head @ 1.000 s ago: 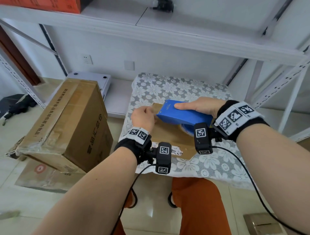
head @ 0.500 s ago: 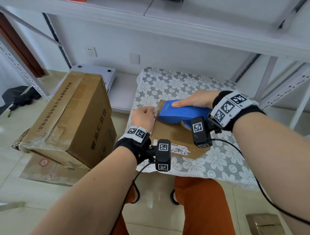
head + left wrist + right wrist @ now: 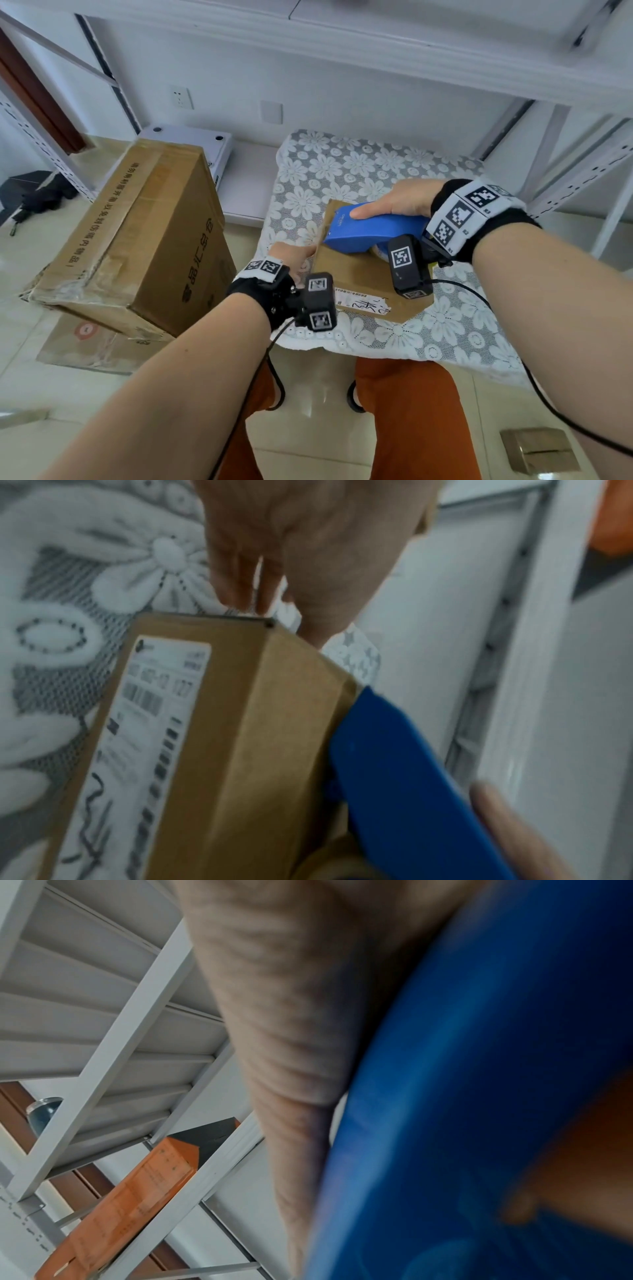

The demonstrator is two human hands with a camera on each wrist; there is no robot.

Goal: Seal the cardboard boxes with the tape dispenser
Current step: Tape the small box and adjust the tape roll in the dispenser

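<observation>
A small brown cardboard box (image 3: 356,274) with a white shipping label lies on the lace-covered table (image 3: 359,164). My right hand (image 3: 397,202) grips a blue tape dispenser (image 3: 373,229), thumb along its top, its nose at the box's left edge. The right wrist view shows the palm (image 3: 291,988) pressed against the blue dispenser (image 3: 479,1096). My left hand (image 3: 291,255) is at the box's left end. In the left wrist view its fingers (image 3: 270,569) reach straight down to the far end of the box (image 3: 257,750), beside the dispenser (image 3: 411,791). No tape strip can be made out.
A large cardboard box (image 3: 137,240) leans on a flat carton on the floor to the left. Another small box (image 3: 539,448) lies on the floor at lower right. White shelf posts (image 3: 582,164) flank the table, and an orange box (image 3: 130,1204) sits on the shelf above.
My left hand has slid lower along the box's left end, off the top corner. The dispenser stays at the box's left edge. The head view has tilted.
</observation>
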